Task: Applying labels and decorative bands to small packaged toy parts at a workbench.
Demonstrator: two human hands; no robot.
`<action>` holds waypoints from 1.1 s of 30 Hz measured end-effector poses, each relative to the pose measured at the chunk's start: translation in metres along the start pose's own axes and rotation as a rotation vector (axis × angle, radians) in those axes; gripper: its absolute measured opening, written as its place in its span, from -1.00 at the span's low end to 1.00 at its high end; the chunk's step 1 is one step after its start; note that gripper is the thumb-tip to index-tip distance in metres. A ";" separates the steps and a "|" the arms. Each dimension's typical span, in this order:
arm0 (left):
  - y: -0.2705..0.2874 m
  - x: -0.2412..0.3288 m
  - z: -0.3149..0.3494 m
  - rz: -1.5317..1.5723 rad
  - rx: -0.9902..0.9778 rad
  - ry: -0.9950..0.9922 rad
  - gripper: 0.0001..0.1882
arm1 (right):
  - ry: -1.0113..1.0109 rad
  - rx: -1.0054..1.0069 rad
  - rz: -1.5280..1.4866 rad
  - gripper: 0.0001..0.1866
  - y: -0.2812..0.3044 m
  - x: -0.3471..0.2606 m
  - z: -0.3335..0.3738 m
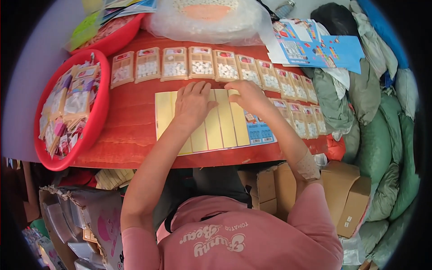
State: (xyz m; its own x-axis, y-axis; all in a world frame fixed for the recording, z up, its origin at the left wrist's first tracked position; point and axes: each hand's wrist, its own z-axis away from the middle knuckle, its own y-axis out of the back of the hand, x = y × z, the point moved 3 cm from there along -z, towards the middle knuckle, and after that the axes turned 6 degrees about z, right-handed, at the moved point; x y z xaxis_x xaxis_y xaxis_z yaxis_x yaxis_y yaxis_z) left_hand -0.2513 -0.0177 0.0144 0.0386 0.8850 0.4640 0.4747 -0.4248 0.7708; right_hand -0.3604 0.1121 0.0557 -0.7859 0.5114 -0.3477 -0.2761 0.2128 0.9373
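Note:
A pale yellow sheet (198, 135) with narrow pink lines lies before me on the red table. My left hand (193, 104) rests on it near the far edge, palm down, fingers stretched out and thumb apart. At the sheet's far right part, my right hand (248, 95) has bent fingers, with the thumb and forefinger closed about the edge. Blue printed card (262, 131) shows at the sheet's right end, partly under my right forearm. Just beyond my hands runs a row of tan trays (200, 63), each holding small white pieces and a red-pictured label.
A red basin (104, 96) of packed trays and wrappers stands at the left. A clear bag (209, 27) of white pieces lies at the back. Blue printed sheets (315, 51) and green bundles (380, 135) crowd the right. Cardboard boxes (344, 198) stand below the table.

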 end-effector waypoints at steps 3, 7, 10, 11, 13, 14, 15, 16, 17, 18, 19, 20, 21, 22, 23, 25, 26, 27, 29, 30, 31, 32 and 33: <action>-0.010 -0.005 0.004 -0.038 -0.082 -0.083 -0.43 | -0.099 -0.059 0.240 -0.46 -0.007 0.011 0.018; 0.018 -0.023 0.037 0.060 -0.088 -0.118 -0.47 | -0.015 -0.038 0.226 -0.31 -0.009 0.013 0.027; 0.041 -0.030 0.063 0.116 -0.064 -0.066 -0.54 | 0.051 -0.085 0.134 -0.28 -0.025 0.003 0.033; 0.047 -0.032 0.070 0.094 -0.024 -0.009 -0.58 | 0.133 -0.040 0.092 -0.28 -0.031 -0.007 0.035; 0.051 -0.032 0.078 0.065 0.015 0.060 -0.62 | 0.126 -0.086 0.051 -0.28 -0.039 -0.019 0.037; 0.049 -0.023 0.076 0.021 0.048 0.026 -0.65 | 0.130 -0.055 -0.009 -0.28 -0.041 -0.025 0.039; 0.046 -0.015 0.075 -0.029 0.080 -0.003 -0.67 | 0.140 -0.027 -0.073 -0.29 -0.043 -0.030 0.039; 0.040 -0.010 0.075 -0.015 0.111 0.018 -0.77 | 0.154 -0.035 -0.079 -0.29 -0.045 -0.034 0.039; 0.036 -0.008 0.074 -0.021 0.113 0.027 -0.77 | 0.160 -0.037 -0.071 -0.30 -0.045 -0.035 0.040; 0.032 -0.008 0.073 -0.009 0.106 0.053 -0.81 | 0.165 -0.038 -0.063 -0.30 -0.045 -0.037 0.040; 0.031 -0.009 0.073 0.003 0.099 0.078 -0.85 | 0.172 -0.042 -0.064 -0.30 -0.044 -0.039 0.039; 0.031 -0.008 0.072 0.003 0.103 0.098 -0.88 | 0.190 -0.040 -0.032 -0.33 -0.042 -0.041 0.039; 0.031 -0.010 0.073 0.004 0.105 0.100 -0.88 | 0.208 -0.037 -0.001 -0.36 -0.040 -0.042 0.039; 0.030 -0.012 0.074 0.033 0.101 0.107 -0.88 | 0.210 -0.039 0.001 -0.36 -0.043 -0.041 0.037; 0.030 -0.013 0.073 0.063 0.097 0.113 -0.88 | 0.275 0.060 0.006 -0.44 -0.045 -0.040 0.036; 0.029 -0.012 0.072 0.070 0.095 0.114 -0.88 | 0.343 0.159 0.011 -0.52 -0.046 -0.039 0.032; 0.029 -0.012 0.072 0.076 0.089 0.118 -0.88 | 0.377 0.190 0.011 -0.61 -0.046 -0.040 0.031; 0.028 -0.012 0.073 0.074 0.091 0.122 -0.88 | 0.410 0.221 0.010 -0.70 -0.047 -0.041 0.030; 0.028 -0.013 0.072 0.074 0.093 0.122 -0.87 | 0.458 0.289 0.046 -0.75 -0.048 -0.043 0.030; 0.029 -0.013 0.073 0.072 0.095 0.125 -0.87 | 0.500 0.359 0.084 -0.79 -0.048 -0.045 0.032; 0.029 -0.013 0.073 0.078 0.091 0.135 -0.87 | 0.504 0.357 0.083 -0.79 -0.050 -0.046 0.033; 0.030 -0.013 0.072 0.085 0.087 0.141 -0.87 | 0.537 0.446 0.173 -0.79 -0.052 -0.047 0.036; 0.031 -0.012 0.072 0.086 0.088 0.141 -0.87 | 0.569 0.534 0.263 -0.78 -0.052 -0.049 0.039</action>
State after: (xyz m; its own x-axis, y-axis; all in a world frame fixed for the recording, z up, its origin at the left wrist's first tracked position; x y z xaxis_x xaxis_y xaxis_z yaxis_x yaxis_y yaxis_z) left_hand -0.1744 -0.0277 0.0012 -0.0383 0.8082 0.5876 0.5504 -0.4738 0.6875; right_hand -0.2861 0.1088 0.0227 -0.9881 0.1300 0.0824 0.1436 0.5856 0.7978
